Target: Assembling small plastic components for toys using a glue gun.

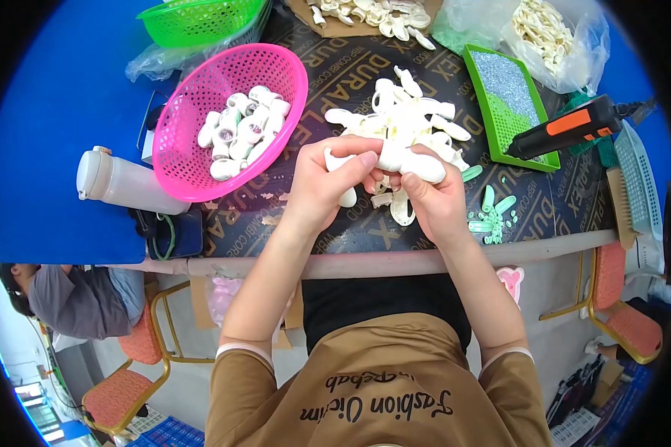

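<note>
Likely light, stiff and slick, so best pinched at its ends, the white piece (423, 167) sits over the near side of the white pile (406, 115), right hand (441, 203) gripping one end, left hand (319, 177) pinching the other while clasping a second white part (338, 161).

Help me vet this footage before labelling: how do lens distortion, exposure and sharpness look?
All from the head view: black curved borders cut the corners, and the table's front edge bows; the pile of white parts looks overexposed, much surface detail washed out; the left hand and right hand show no obvious motion blur; the pink basket reads clearly, holes included.
</note>
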Demonstrator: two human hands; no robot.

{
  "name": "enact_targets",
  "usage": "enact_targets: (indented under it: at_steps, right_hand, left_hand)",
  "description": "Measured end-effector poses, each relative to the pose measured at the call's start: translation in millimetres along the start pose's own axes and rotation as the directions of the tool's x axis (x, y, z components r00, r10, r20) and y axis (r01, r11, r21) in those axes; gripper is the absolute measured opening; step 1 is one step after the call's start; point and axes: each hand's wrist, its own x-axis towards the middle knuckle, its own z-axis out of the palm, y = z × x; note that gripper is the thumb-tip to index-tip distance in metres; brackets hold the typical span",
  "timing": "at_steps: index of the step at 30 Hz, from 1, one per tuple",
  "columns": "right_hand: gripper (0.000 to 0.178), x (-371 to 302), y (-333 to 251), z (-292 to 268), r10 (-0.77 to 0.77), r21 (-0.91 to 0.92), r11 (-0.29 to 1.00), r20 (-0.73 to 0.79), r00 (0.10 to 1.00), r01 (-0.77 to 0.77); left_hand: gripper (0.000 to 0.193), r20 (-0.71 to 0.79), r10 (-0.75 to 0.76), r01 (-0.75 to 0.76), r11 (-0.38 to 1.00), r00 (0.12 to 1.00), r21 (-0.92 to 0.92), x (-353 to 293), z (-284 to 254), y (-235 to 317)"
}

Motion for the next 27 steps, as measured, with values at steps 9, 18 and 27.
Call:
enact_targets:
  at_steps: [9, 18, 27]
  right_hand:
    - [0.023, -0.3, -5.2, 3.0, -0.056, -0.167, 0.985, -0.031, 0.998, 0.05]
    - [0.015, -1.1, -8.9, 13.0, -0.215, -0.458, 0.869, -0.005, 0.977, 0.189]
    - [0.021, -2.4, -5.1, 7.1, -0.091, -0.286, 0.956, -0.057, 0.994, 0.071]
  left_hand:
    - [0.021, -0.098, 0.071, -0.053, 0.982, 0.993, 0.179, 2.0, 13.7, -2.1]
    - [0.01, -0.125, 0.131, -0.106, 0.976, 0.983, 0.189, 1.7, 10.9, -7.3]
    - [0.013, -0.132, -0.01, 0.02, 0.997, 0.991, 0.078, 1.8, 11.2, 0.7]
